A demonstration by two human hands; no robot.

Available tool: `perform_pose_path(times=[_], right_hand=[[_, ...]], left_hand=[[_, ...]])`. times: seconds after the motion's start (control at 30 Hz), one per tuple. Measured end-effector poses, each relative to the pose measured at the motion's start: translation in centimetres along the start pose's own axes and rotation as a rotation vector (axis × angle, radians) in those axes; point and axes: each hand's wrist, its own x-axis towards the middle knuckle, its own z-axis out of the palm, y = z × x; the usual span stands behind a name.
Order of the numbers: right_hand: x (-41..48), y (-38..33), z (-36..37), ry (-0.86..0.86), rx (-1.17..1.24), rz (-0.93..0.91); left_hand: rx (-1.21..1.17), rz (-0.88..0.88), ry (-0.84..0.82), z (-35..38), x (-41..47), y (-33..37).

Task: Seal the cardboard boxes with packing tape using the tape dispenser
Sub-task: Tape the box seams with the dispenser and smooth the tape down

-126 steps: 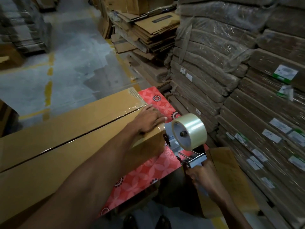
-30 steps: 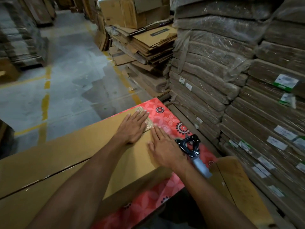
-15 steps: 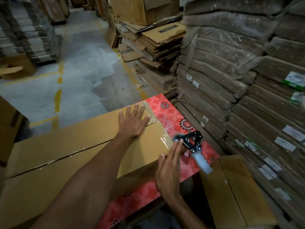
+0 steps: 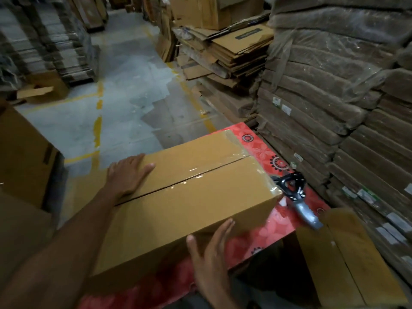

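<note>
L hand (image 4: 127,175) flat on box (image 4: 189,208) top, R hand (image 4: 209,253) flat at near side. Right of box, tape dispenser (image 4: 296,195), maybe touching; R hand nearer.

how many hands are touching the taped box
2. The left hand rests flat on top of the brown cardboard box, at its left end; the right hand touches its near side.

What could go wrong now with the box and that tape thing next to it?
1. The box corner sits right by the dispenser, whose handle lies near the table edge; turning the box might knock it off.
2. The left hand and right hand lie flat against the box, not gripping, so it could slip.
</note>
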Motion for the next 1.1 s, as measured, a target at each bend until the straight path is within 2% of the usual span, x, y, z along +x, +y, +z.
perform_pose_path(times=[0.07, 0.17, 0.27, 0.33, 0.4, 0.5, 0.57, 0.67, 0.8, 0.87, 0.97, 1.1], right_hand=[[-0.2, -1.1, 2.4, -0.081, 0.013, 0.005], [5.3, -2.6, 2.5, -0.059, 0.001, -0.06], [12.9, -5.2, 0.2, 0.045, -0.137, -0.21], [16.0, -7.0, 0.0, 0.096, -0.254, -0.286], [17.3, -8.2, 0.1, 0.058, -0.468, -0.356], [17.8, -8.1, -0.9, 0.042, -0.897, -0.426], [17.1, -7.6, -1.8, 0.043, -1.03, -0.496], [13.5, -7.3, -2.7, -0.154, -0.988, -0.555], [5.8, -5.1, -3.2, -0.272, -1.079, -0.539], [3.0, -3.8, -2.8, -0.35, -1.124, -0.532], [2.4, -3.0, -3.1, -0.343, -1.156, -0.595], [4.5, -3.2, -5.6, -0.421, -1.088, -0.651]], left_hand=[[0.007, -0.069, -0.002, -0.5, -1.5, -4.4], [0.054, -0.158, -0.035, -1.1, -3.3, -8.3], [0.049, -0.288, -0.099, -2.5, -4.9, -8.7], [0.047, -0.296, -0.102, -3.0, -6.4, -6.7], [0.05, -0.231, -0.099, -2.9, -8.8, -3.2], [-0.125, -0.224, -0.202, -2.3, -12.9, 2.5], [-0.081, -0.128, -0.242, -1.9, -15.5, 6.0], [-0.025, 0.066, -0.151, -2.6, -16.8, 8.9], [-0.091, 0.237, 0.052, -1.8, -11.1, 7.9], [-0.034, 0.332, -0.011, -0.8, -8.0, 7.3], [0.106, 0.455, -0.14, 0.8, -5.4, 7.3], [0.171, 0.355, -0.126, 2.0, -5.9, 7.7]])
